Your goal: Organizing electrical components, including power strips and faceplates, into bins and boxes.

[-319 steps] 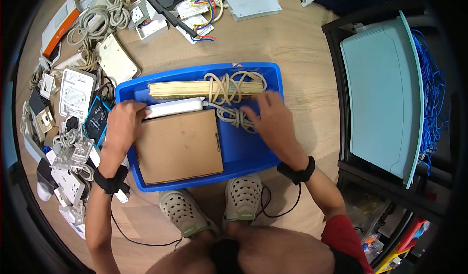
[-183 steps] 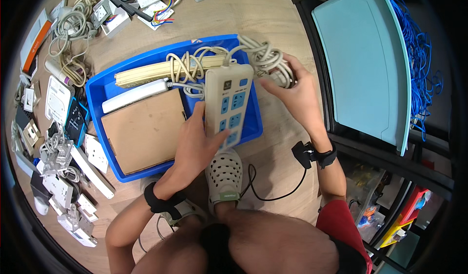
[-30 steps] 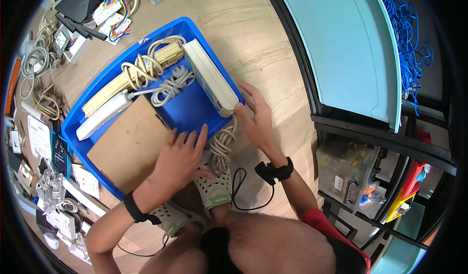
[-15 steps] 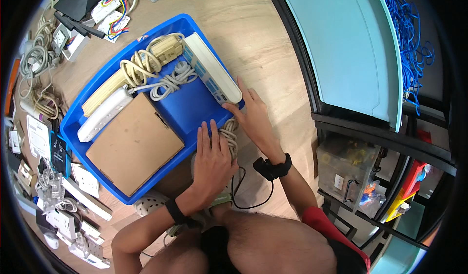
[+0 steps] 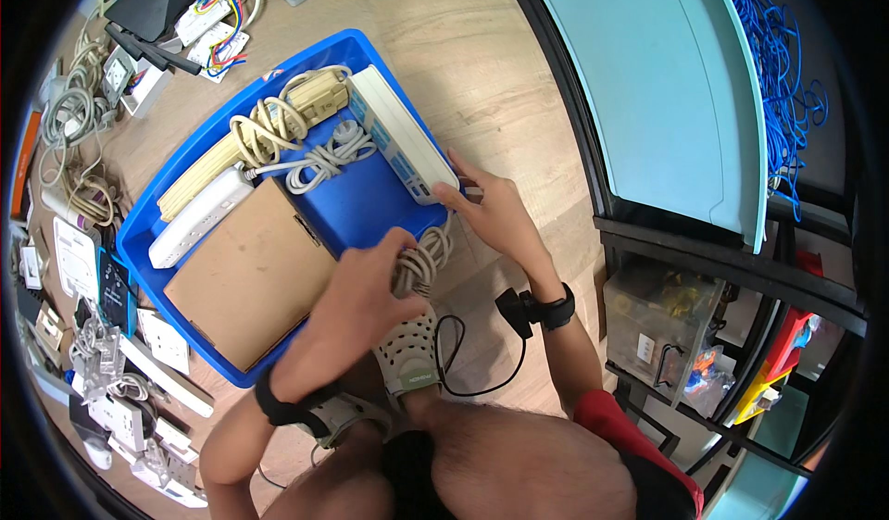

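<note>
A long white power strip [image 5: 398,136] with blue socket panels lies along the right side of a blue tray [image 5: 148,307]. My right hand [image 5: 500,214] closes on its near end, the thumb over the end and the other fingers outside the tray's corner. Something whitish, perhaps its cord, shows between thumb and forefinger. A coiled beige cable [image 5: 424,259] hangs just outside the front rim. Beside it, my left hand [image 5: 366,284] is open, thumb and forefinger apart; the rest of its fingers are partly hidden.
The tray also carries a cardboard box [image 5: 250,279], a white power strip [image 5: 199,219], a cream strip wrapped in cord [image 5: 218,173] and a coiled grey cord [image 5: 324,159]. Sockets and cables crowd the floor at left. A black rack [image 5: 704,247] with a light-blue bin [image 5: 657,85] stands right.
My left hand has drawn back left, fingers curling, uncovering more of the coiled cable and a shoe. The right hand has shifted slightly, its thumb now over the strip's end.
</note>
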The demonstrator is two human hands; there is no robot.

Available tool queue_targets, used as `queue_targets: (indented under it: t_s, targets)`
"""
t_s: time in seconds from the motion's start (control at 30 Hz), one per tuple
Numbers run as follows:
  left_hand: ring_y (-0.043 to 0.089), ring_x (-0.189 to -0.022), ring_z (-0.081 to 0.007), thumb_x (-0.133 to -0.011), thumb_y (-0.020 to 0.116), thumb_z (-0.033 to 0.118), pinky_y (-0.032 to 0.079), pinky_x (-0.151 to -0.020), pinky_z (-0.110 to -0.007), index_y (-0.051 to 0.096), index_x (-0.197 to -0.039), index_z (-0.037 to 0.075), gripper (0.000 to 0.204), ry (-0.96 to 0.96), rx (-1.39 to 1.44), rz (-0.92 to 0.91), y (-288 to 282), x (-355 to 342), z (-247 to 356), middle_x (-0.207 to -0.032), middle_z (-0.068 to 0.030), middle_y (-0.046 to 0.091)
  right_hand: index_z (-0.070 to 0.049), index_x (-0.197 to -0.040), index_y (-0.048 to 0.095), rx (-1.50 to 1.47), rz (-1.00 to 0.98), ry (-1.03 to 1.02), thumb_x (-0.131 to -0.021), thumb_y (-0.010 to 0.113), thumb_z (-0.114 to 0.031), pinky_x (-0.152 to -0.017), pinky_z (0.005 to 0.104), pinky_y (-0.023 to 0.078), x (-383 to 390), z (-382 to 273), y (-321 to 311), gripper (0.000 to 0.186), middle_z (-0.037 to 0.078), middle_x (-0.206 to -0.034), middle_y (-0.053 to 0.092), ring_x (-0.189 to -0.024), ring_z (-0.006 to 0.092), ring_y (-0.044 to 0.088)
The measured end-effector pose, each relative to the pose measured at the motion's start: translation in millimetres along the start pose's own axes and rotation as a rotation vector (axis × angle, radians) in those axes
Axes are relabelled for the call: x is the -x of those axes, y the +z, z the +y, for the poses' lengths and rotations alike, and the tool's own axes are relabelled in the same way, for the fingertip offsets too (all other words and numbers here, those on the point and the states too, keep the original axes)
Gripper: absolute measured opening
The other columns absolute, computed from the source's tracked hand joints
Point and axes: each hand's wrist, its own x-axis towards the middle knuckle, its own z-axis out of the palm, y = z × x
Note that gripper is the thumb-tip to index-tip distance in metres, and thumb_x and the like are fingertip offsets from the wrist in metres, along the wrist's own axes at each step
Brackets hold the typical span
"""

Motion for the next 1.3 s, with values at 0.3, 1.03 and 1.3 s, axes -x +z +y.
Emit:
queue_targets:
  t_s: [0.3, 1.03, 1.3]
  targets:
    - [0.069, -0.105, -0.0348, -0.075, 0.081, 0.012, 0.056, -0.092, -0.043, 0.065, -0.126, 0.007, 0.054, 0.045, 0.06, -0.167, -55.3, -24.0, -5.3, -0.109, -0.0199, 0.074, 0.007, -0.147, 0.054, -0.159, -0.121, 0.155, -0.084, 0.085, -0.052, -0.091, 0.0393, 0.058, -9.2, 6.6, -3.9, 0.092, 0.024, -0.122, 0.072, -0.108, 0.0299, 0.07]
    - [0.069, -0.103, -0.0376, -0.077, 0.056, -0.018, 0.055, -0.088, -0.043, 0.072, -0.114, 0.001, 0.044, 0.349, -0.128, -0.074, -82.3, -70.7, -57.9, -0.103, -0.0158, 0.075, 0.009, -0.145, 0.049, 0.063, -0.003, 0.137, -0.08, 0.086, -0.055, -0.1, 0.0467, 0.054, -6.9, 8.4, 22.6, 0.099, 0.028, -0.135, 0.058, -0.122, 0.0404, 0.063]
    - [0.067, -0.103, -0.0382, -0.083, 0.062, -0.004, 0.054, -0.091, -0.045, 0.069, -0.111, 0.002, 0.029, 0.385, -0.639, 0.035, -65.0, -70.8, -55.9, -0.105, -0.0154, 0.071, 0.008, -0.144, 0.048, 0.115, 0.057, 0.155, -0.083, 0.086, -0.047, -0.102, 0.0473, 0.052, -5.7, -0.3, 29.3, 0.091, 0.029, -0.134, 0.058, -0.123, 0.043, 0.061]
